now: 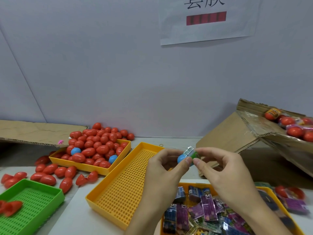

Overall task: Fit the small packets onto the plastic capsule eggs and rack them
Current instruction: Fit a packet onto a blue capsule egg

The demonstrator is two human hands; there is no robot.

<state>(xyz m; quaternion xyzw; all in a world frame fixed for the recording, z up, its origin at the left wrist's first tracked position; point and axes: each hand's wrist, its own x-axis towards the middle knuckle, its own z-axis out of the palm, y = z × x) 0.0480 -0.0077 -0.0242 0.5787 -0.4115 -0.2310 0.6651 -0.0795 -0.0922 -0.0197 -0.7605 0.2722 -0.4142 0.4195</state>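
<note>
Heaped red eggs (94, 146) and packets (203, 211) flank the perforated tray (122, 180).

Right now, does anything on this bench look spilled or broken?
Yes. Red eggs have spilled off the heaped yellow tray onto the table, and a few lie split into halves near the green tray.

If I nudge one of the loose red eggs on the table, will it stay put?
Probably not. The loose red eggs are smooth, rounded and glossy, so one would likely roll or skid. They look like hollow plastic, so probably light; a split half lies nearby, so hard knocks may pop them open.
</note>
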